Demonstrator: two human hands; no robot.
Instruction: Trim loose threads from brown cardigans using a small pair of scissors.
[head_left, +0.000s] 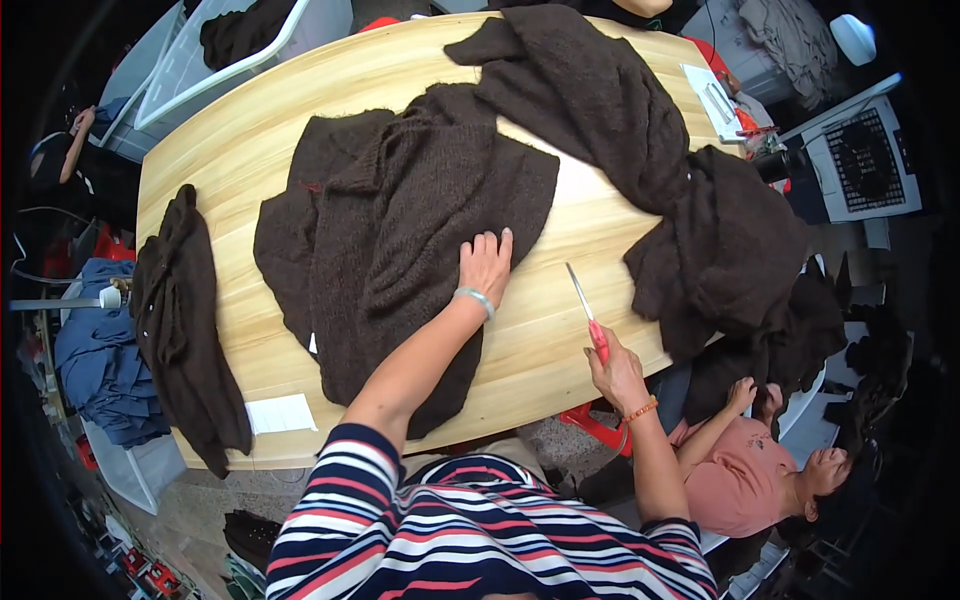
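Observation:
A dark brown knitted garment (420, 200) lies spread and wrinkled across the middle of the table. My left hand (485, 268) rests flat on its right part, fingers stretched out. My right hand (619, 378) is closed round the red handle of a pair of scissors (598, 340), over the wooden tabletop near its front edge. The blades point away from me and look closed, apart from any cloth. A small red thread mark (311, 187) shows on the garment's left part, and a white tag (312, 343) peeks out at its lower left edge.
More brown knitwear lies on the wooden table (530, 370): one piece (185, 320) at left, others (740, 240) at right and far side. A white paper (281, 414) is near the front left edge. A co-worker in a pink shirt (735, 475) handles dark cloth at right. White bins (230, 65) stand beyond.

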